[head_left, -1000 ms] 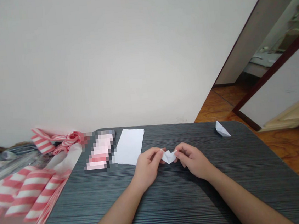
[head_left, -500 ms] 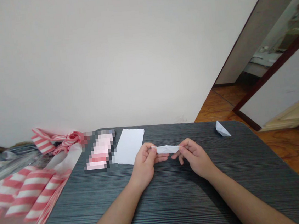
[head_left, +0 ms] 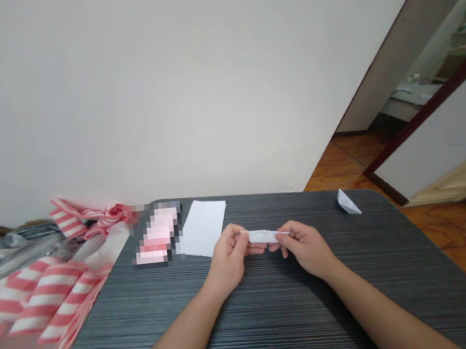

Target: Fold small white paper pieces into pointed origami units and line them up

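Observation:
A small folded white paper piece (head_left: 264, 236) is stretched out into a narrow strip just above the dark striped table (head_left: 273, 314). My left hand (head_left: 230, 258) pinches its left end and my right hand (head_left: 303, 247) pinches its right end, both closed on it. A stack of white paper sheets (head_left: 204, 227) lies flat just beyond my left hand. A finished white paper boat (head_left: 347, 202) stands near the table's far right corner.
A blurred pink and white object (head_left: 156, 236) lies left of the paper sheets. Red and white striped plastic bags (head_left: 41, 294) are heaped off the table's left side. A white wall rises behind; wooden floor and a doorway (head_left: 418, 116) are to the right.
The folded piece went from a compact peaked shape to a long narrow strip as my hands pulled its ends apart, then my hands drew slightly closer together and lower.

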The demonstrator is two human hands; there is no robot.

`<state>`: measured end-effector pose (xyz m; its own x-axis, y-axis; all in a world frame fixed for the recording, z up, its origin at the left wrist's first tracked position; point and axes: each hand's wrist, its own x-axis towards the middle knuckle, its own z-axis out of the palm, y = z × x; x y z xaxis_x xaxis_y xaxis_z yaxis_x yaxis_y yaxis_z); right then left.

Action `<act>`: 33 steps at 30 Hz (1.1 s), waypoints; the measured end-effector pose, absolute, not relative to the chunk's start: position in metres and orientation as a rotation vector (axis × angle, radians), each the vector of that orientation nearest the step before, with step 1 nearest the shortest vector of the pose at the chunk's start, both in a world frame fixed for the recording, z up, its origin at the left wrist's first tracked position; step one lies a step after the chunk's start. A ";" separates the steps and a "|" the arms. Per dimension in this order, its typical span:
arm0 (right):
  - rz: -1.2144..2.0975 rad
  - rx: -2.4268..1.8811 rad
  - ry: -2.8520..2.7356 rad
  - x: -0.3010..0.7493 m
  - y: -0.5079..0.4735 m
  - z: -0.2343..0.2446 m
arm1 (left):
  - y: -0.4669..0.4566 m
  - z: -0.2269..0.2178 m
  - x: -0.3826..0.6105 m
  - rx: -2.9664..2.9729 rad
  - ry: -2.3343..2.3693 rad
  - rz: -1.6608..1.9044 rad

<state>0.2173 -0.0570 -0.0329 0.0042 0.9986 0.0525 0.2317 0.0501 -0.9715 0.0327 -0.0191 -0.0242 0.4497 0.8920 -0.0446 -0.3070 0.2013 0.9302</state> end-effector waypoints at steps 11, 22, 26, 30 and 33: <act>0.862 -1.429 -1.559 0.218 -0.060 -0.030 | -0.019 -0.020 0.029 1.230 0.836 0.821; 1.192 -1.276 -1.361 0.213 -0.058 -0.033 | -0.019 -0.016 0.028 1.324 0.870 0.792; 1.278 -1.309 -1.404 0.212 -0.059 -0.033 | -0.019 -0.018 0.028 1.352 0.851 0.798; 1.278 -1.335 -1.410 0.212 -0.059 -0.031 | -0.020 -0.019 0.029 1.360 0.855 0.797; 1.264 -1.342 -1.431 0.212 -0.059 -0.029 | -0.019 -0.019 0.030 1.331 0.860 0.773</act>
